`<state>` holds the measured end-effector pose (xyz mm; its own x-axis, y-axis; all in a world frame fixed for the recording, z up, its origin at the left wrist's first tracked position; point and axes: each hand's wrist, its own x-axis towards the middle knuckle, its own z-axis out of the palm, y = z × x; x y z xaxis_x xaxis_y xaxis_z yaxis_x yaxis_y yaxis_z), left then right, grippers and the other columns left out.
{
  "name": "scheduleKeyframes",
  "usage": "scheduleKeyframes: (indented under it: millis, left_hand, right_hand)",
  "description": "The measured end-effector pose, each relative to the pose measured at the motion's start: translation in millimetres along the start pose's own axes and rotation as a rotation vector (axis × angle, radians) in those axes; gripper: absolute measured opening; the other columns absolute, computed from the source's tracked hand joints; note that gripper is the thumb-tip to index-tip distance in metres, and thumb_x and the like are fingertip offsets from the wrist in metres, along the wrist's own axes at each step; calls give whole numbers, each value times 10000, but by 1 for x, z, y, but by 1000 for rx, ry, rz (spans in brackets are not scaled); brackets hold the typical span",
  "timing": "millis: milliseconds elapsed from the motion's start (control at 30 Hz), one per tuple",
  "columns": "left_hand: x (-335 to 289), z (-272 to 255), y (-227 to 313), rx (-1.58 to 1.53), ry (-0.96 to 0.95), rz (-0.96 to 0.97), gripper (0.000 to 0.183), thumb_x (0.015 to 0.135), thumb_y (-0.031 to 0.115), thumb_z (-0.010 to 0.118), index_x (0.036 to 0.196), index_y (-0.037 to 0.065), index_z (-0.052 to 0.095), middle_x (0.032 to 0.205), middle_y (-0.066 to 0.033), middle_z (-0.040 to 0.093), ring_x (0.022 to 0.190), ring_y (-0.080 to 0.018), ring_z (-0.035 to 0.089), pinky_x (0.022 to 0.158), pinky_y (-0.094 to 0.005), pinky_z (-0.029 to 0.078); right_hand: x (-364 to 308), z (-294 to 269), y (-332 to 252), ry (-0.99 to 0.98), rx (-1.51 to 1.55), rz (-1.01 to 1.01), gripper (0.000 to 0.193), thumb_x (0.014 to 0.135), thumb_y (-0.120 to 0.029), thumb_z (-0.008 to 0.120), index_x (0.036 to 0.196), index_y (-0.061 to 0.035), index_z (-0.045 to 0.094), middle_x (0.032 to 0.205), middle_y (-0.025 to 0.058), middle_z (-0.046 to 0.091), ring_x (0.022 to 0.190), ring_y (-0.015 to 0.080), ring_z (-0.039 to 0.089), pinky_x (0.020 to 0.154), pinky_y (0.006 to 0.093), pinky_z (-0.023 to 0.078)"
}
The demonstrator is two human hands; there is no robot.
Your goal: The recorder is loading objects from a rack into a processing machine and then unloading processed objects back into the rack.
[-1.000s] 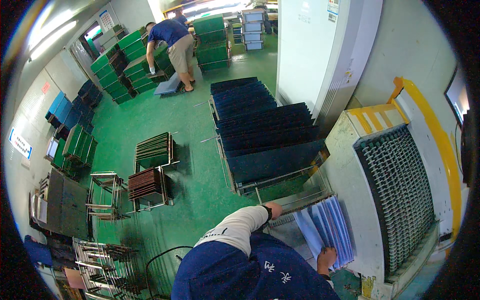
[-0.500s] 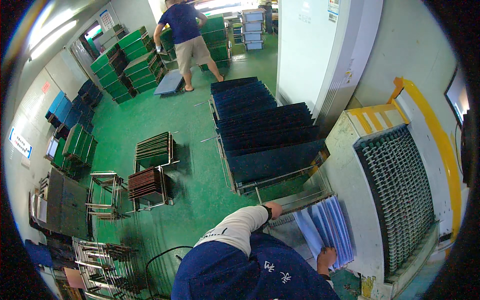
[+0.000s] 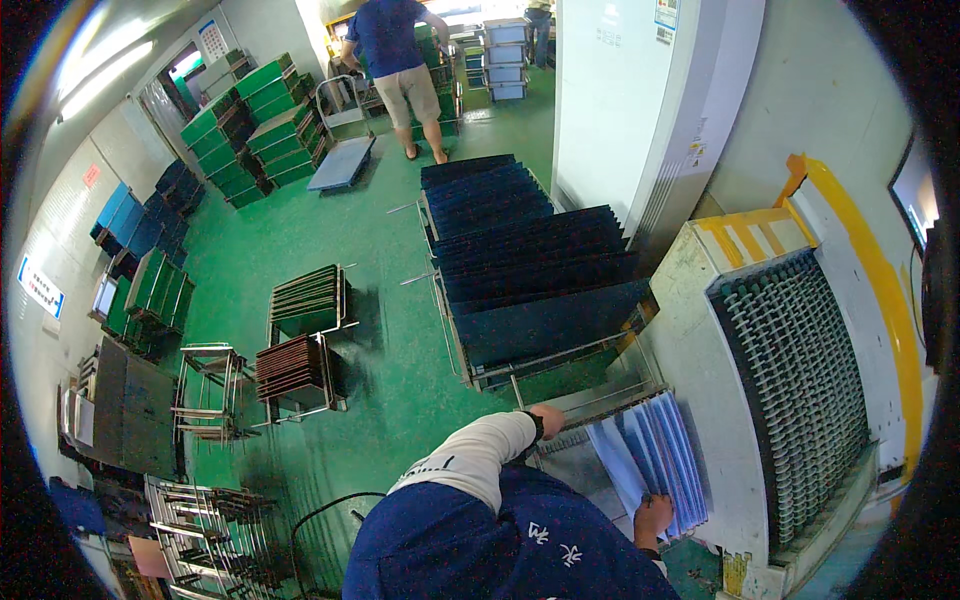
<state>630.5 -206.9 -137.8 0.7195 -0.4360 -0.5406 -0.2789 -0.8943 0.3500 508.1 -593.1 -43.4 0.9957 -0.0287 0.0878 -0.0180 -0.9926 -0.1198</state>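
A row of pale blue, glossy thin panels (image 3: 655, 450) stands in a metal rack (image 3: 600, 402) at the lower right. At the near edge of those panels my right hand (image 3: 654, 516) is closed, its fingers pinching a panel's edge. My left hand (image 3: 548, 421), dark band at the wrist, is closed at the left end of the rack's top rail; its fingertips are partly hidden. Just beyond the rail, many dark blue panels (image 3: 550, 325) stand upright in another metal rack, with no hand on them.
A machine with rows of rollers (image 3: 795, 390) stands close on the right. Racks of green and brown panels (image 3: 295, 370) and bare metal racks (image 3: 215, 390) are on the left. Far off, a person (image 3: 400, 70) stands beside a blue flat trolley (image 3: 342, 165) and green stacks (image 3: 270, 90).
The far person has shifted right, away from the trolley, and its handle now shows. My two hands and the pale blue panels look the same.
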Motion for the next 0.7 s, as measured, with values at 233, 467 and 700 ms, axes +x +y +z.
scheduleKeyframes:
  millis: [233,467,700]
  left_hand:
    - [0,7,-7,-15,3,-1,310,706,244,619,996,148,671,901,-97,679,847,-314,650,686,-451,521]
    - [-12,-9,2,-33,-6,1,301,720,229,601,994,124,669,905,-111,677,844,-320,649,672,-455,521]
    - [-3,-2,2,57,-35,-3,319,688,193,627,1001,149,668,935,-105,676,877,-323,647,689,-463,522]
  right_hand:
    - [3,0,-3,15,-20,-17,189,756,-213,631,805,-35,673,899,143,596,871,336,570,761,436,457]
    - [1,0,-3,41,0,-7,184,745,-197,621,791,-25,670,904,155,598,867,346,574,754,446,460]
    - [1,5,0,60,-31,-19,184,745,-194,609,780,-25,671,897,161,595,857,353,574,748,459,457]
